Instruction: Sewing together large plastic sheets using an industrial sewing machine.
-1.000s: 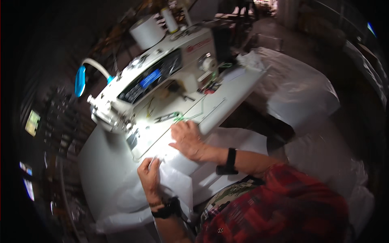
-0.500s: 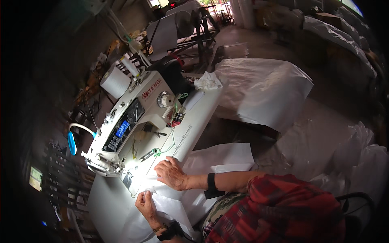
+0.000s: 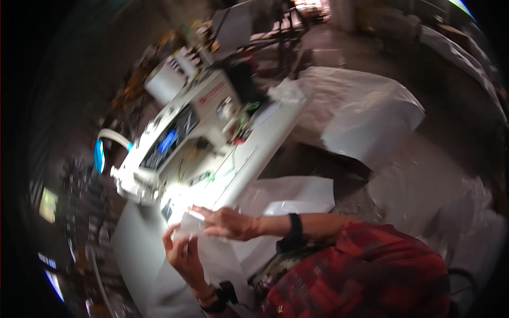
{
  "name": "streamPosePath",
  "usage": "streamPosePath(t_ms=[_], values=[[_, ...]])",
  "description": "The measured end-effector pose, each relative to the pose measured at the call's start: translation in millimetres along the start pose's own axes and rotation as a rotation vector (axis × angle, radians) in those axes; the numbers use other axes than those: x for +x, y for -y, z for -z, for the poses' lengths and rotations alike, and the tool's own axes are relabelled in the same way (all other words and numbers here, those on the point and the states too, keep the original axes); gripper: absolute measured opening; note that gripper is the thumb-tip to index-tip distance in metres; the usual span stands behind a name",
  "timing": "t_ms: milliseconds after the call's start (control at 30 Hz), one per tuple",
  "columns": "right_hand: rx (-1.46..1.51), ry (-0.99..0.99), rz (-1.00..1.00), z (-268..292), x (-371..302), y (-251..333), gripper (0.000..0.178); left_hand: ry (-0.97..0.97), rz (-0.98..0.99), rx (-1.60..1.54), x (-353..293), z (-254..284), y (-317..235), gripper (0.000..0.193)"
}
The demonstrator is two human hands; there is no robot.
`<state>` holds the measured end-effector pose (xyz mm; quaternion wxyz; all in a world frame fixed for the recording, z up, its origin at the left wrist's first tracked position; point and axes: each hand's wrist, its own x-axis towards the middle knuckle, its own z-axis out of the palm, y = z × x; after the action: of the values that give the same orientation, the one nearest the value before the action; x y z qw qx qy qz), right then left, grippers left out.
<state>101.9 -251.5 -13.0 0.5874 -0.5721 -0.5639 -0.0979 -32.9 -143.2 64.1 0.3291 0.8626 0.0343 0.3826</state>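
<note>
A thin white sheet (image 3: 225, 259) hangs from the sewing table's front edge, one corner raised below the machine's head. My left hand (image 3: 184, 258) pinches that corner from the near side, fingers bent. My right hand (image 3: 230, 223) grips the same piece from the right, fingers stretched along it; motion blurs the fingertips. Just beyond the hands stands a white sewing machine (image 3: 209, 100), its lamp glaring over the needle area, so the needle cannot be made out. Thread snips (image 3: 200, 178) with green thread lie on the bed behind my right hand.
A white thread cone (image 3: 164, 84) stands behind the machine, and a blue-tipped lamp (image 3: 99, 156) curves out at its left. Crumpled white material (image 3: 286, 91) sits at the table's far end. Large white sheets (image 3: 366, 116) lie on a surface to the right.
Both hands have lifted the sheet's corner off the table and away from the needle area. My right hand has turned its fingers toward the left one. The whole view has shifted and blurred.
</note>
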Motion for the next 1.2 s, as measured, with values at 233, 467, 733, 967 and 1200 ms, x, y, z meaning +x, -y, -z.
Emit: streamPosePath(t_ms=[233, 467, 733, 967, 1200], values=[[-0.247, 0.1, 0.197, 32.3, -3.7, 29.7, 0.08, 0.185, 0.271, -0.313, 1.2, 14.1, 2.6, 0.007], [0.178, 0.131, -0.248, 31.6, 7.2, 63.3, 0.021, 0.12, 0.263, -0.44, -17.0, 17.2, -4.1, 0.01], [0.135, 0.12, -0.222, 30.7, 19.1, 58.1, 0.014, 0.077, 0.182, -0.578, -20.3, 5.4, -23.2, 0.011], [0.279, 0.261, -0.21, 27.9, 11.8, 63.9, 0.015, -0.018, 0.217, -0.556, -25.5, 4.3, -15.7, 0.014], [0.123, 0.368, -0.031, 33.1, 11.4, 62.5, 0.024, 0.003, 0.291, -0.64, -28.4, 7.4, -19.8, 0.018]])
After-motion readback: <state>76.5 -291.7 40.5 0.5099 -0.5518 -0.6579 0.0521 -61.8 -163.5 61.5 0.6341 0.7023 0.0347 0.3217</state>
